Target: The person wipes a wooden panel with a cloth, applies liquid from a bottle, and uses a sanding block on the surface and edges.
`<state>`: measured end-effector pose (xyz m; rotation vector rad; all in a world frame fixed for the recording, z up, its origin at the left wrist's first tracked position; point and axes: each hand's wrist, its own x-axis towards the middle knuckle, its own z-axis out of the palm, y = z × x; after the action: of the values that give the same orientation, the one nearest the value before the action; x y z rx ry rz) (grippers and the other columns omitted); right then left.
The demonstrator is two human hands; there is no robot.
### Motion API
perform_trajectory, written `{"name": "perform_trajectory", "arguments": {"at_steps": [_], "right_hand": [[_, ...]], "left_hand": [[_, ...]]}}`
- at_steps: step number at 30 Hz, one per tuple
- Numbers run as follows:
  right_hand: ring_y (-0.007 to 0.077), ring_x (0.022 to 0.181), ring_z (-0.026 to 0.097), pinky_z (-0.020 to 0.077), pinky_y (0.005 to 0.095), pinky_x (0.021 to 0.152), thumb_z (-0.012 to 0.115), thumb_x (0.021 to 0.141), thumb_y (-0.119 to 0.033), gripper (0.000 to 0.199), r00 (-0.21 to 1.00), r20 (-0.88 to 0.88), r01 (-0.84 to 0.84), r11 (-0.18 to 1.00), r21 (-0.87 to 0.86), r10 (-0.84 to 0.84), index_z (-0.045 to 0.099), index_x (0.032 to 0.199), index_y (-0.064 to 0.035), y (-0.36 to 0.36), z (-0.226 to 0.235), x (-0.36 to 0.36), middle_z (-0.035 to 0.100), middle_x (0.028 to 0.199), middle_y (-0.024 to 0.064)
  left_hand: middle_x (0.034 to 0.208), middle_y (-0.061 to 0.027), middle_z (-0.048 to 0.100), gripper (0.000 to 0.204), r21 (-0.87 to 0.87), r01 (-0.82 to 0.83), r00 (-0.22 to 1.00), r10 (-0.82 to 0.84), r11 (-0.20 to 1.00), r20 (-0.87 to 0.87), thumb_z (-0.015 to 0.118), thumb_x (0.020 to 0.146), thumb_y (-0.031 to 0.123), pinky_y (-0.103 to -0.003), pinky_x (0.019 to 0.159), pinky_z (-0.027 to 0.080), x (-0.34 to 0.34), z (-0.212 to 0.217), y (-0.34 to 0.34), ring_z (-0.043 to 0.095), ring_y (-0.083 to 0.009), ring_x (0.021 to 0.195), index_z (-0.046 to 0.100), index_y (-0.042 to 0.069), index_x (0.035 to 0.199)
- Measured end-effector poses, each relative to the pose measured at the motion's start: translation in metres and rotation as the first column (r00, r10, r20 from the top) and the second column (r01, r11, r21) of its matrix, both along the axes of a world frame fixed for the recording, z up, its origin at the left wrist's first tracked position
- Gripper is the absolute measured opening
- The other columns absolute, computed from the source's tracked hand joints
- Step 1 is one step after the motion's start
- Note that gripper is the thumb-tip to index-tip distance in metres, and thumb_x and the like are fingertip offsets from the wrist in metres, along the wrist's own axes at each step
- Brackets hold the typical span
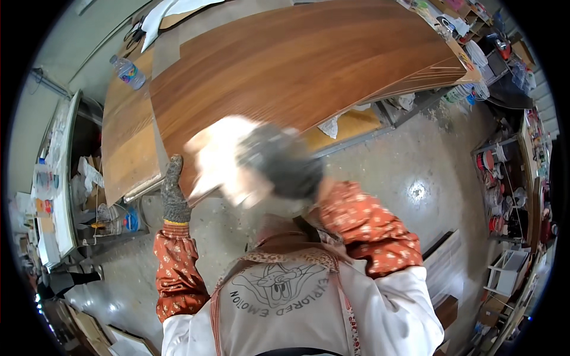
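A large brown wood-grain panel (285, 65) lies across the worktable. My left hand (173, 193), in a grey knitted glove, is at the panel's near left corner and appears to grip its edge; the fingers are partly hidden. In front of me, my right hand (282, 163) is smeared by motion in a dark glove. It holds a white cloth (225, 157), also blurred, over the near edge of the panel. The exact grip of the right fingers cannot be made out.
A plastic bottle (127, 72) stands at the far left on a lighter board (127, 130). Below the panel is a shelf (350, 127) with a crumpled white piece on it. Cluttered shelving (504, 184) stands at right, and a loaded side table (71, 178) at left.
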<state>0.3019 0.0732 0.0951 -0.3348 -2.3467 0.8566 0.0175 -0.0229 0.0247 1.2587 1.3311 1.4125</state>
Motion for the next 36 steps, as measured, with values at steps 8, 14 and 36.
{"name": "perform_trajectory", "arguments": {"at_steps": [8, 14, 36], "right_hand": [[0.028, 0.114, 0.056, 0.0407, 0.0385, 0.101, 0.061, 0.086, -0.017, 0.04, 0.377, 0.049, 0.922, 0.38, 0.075, -0.925, 0.058, 0.123, -0.0038, 0.11, -0.055, 0.292, 0.06, 0.125, 0.0144], [0.0217, 0.123, 0.049, 0.0346, 0.0333, 0.106, 0.046, 0.098, -0.022, 0.044, 0.223, 0.017, 0.924, 0.205, -0.323, -0.975, 0.048, 0.136, 0.0009, 0.064, -0.09, 0.309, 0.053, 0.135, 0.01], [0.0358, 0.11, 0.055, 0.0448, 0.0423, 0.095, 0.07, 0.075, -0.016, 0.042, 0.011, -0.115, 0.991, -0.005, 0.136, -0.993, 0.063, 0.116, -0.0118, -0.003, -0.017, 0.052, 0.06, 0.115, 0.0172]], "left_hand": [[0.118, -0.0106, 0.061, 0.046, -0.319, -0.249, 0.806, 0.378, 0.915, 0.456, 0.068, 0.089, 0.022, -0.036, 0.089, 0.053, 0.035, 0.048, 0.008, 0.061, -0.0209, 0.105, 0.054, 0.0, 0.126], [0.118, -0.009, 0.062, 0.03, -0.125, -0.169, 0.81, 0.066, 0.978, -0.582, 0.056, 0.096, 0.018, -0.033, 0.093, 0.048, -0.036, 0.023, -0.009, 0.058, -0.0174, 0.11, 0.062, 0.002, 0.121], [0.119, -0.0158, 0.062, 0.029, 0.358, 0.409, 0.464, 0.146, 0.839, -0.874, 0.067, 0.086, 0.012, -0.041, 0.099, 0.043, -0.073, 0.071, 0.177, 0.057, -0.0326, 0.111, 0.063, 0.002, 0.114]]}}
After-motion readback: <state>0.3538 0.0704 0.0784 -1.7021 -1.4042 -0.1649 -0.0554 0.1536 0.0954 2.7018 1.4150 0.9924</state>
